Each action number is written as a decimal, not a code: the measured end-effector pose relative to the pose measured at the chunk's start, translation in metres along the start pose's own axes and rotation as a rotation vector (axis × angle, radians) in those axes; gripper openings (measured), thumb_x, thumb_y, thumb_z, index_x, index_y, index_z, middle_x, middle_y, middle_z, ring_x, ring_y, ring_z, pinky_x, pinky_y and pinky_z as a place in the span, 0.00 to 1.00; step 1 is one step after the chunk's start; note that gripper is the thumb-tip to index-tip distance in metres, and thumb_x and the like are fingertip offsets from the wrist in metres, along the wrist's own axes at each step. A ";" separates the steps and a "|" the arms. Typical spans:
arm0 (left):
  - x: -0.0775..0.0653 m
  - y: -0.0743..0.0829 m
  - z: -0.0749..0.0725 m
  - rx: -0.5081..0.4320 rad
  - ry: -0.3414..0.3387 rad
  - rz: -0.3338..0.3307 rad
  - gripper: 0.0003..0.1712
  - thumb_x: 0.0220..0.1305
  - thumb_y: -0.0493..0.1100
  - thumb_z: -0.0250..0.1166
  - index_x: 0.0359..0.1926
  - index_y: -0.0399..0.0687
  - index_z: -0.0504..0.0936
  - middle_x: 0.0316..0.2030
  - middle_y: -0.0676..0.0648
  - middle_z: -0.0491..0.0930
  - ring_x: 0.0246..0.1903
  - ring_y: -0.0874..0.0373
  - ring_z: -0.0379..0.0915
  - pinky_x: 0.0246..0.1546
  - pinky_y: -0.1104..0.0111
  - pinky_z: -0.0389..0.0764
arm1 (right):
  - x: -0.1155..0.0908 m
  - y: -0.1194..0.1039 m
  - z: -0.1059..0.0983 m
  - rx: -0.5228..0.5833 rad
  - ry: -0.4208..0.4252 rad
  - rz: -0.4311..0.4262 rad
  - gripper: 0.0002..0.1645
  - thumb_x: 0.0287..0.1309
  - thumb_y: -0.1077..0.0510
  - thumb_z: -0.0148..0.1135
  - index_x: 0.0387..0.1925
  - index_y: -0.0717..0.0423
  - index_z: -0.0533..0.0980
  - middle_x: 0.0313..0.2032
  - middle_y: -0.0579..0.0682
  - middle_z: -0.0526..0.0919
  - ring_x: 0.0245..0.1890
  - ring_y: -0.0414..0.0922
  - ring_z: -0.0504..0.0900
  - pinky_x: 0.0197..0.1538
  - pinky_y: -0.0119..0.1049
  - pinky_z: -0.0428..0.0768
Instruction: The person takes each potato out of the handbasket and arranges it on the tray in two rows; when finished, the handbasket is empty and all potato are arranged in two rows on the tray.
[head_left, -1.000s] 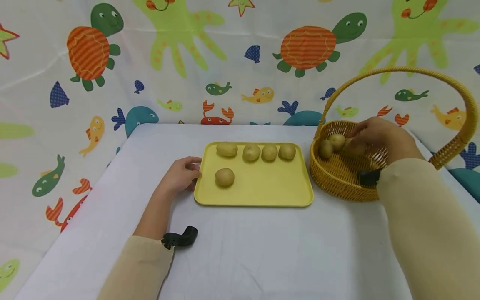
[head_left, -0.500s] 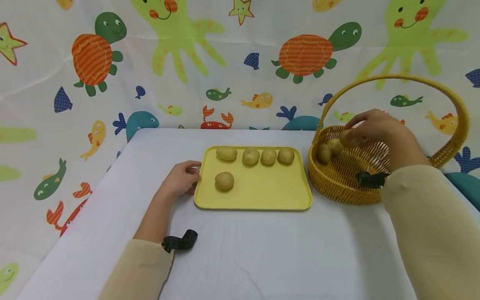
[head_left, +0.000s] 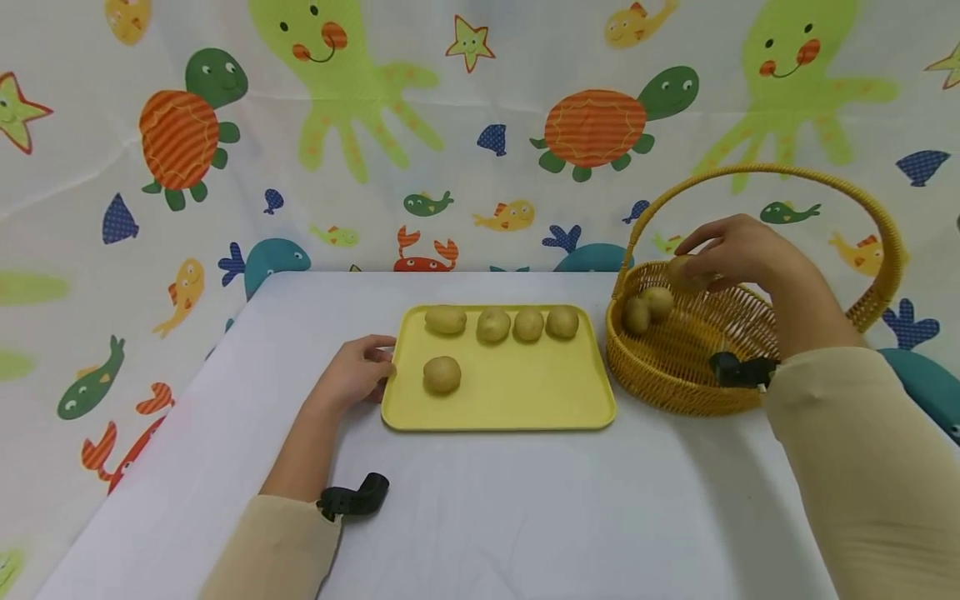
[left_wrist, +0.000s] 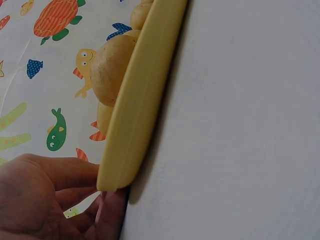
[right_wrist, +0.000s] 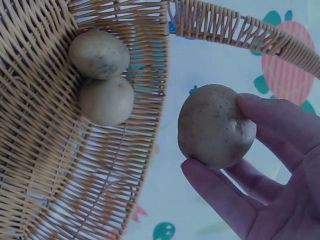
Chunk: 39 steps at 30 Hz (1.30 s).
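Note:
My right hand (head_left: 738, 250) pinches a potato (right_wrist: 216, 126) between thumb and fingertips, above the rim of the wicker basket (head_left: 675, 396). Two more potatoes (right_wrist: 99, 54) lie against each other inside the basket, near its wall. At the left edge of the yellow tray (head_left: 525, 400), my left hand (head_left: 356, 372) holds the rim, fingers partly hidden under it in the left wrist view. Several potatoes (head_left: 492, 325) form a row along the tray's far side. A single potato (head_left: 442, 375) sits nearer, at the tray's left.
The basket's tall handle (head_left: 780, 169) arches over and behind my right hand. A white cloth (head_left: 525, 517) covers the table. Behind stands a curtain (head_left: 450, 125) printed with sea animals. Black wrist cameras (head_left: 356, 497) are strapped to both wrists.
My right hand has risen out of the basket with the potato, up to rim height. The left hand stays at the tray's edge. The head view has tilted up slightly.

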<state>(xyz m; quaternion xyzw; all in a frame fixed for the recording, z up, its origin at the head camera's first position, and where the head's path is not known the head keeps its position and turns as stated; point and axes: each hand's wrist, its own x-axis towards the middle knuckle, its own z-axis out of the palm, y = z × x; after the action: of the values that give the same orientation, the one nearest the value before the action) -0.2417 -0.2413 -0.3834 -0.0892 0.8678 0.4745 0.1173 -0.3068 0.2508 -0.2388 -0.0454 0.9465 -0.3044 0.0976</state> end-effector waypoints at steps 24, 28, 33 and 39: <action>-0.002 -0.005 0.001 -0.013 0.008 0.021 0.32 0.72 0.37 0.57 0.75 0.46 0.67 0.60 0.37 0.72 0.47 0.48 0.78 0.37 0.67 0.87 | -0.025 -0.012 0.012 -0.023 0.068 -0.041 0.30 0.68 0.49 0.65 0.64 0.61 0.76 0.55 0.66 0.81 0.41 0.47 0.86 0.42 0.40 0.87; -0.001 -0.005 0.002 -0.017 0.010 0.024 0.32 0.72 0.37 0.57 0.75 0.45 0.67 0.60 0.37 0.72 0.47 0.48 0.77 0.37 0.67 0.87 | -0.026 -0.017 0.015 -0.026 0.069 -0.040 0.30 0.67 0.48 0.66 0.65 0.59 0.76 0.58 0.66 0.79 0.42 0.48 0.85 0.41 0.38 0.85; -0.002 -0.005 0.002 -0.008 0.013 0.021 0.31 0.72 0.37 0.58 0.75 0.45 0.67 0.59 0.37 0.73 0.47 0.48 0.77 0.37 0.67 0.87 | -0.027 -0.021 0.018 -0.027 0.077 -0.047 0.30 0.67 0.49 0.66 0.65 0.59 0.76 0.58 0.65 0.77 0.41 0.47 0.85 0.44 0.40 0.86; -0.004 -0.005 0.002 -0.009 0.013 0.022 0.31 0.72 0.37 0.58 0.75 0.45 0.68 0.58 0.37 0.73 0.44 0.49 0.77 0.36 0.67 0.86 | -0.029 -0.025 0.021 -0.038 0.079 -0.050 0.31 0.65 0.46 0.68 0.64 0.56 0.77 0.57 0.63 0.77 0.41 0.48 0.85 0.42 0.38 0.84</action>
<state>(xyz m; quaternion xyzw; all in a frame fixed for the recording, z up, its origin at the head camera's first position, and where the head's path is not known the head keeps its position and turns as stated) -0.2367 -0.2418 -0.3873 -0.0832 0.8673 0.4793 0.1059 -0.2731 0.2234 -0.2362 -0.0590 0.9537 -0.2905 0.0516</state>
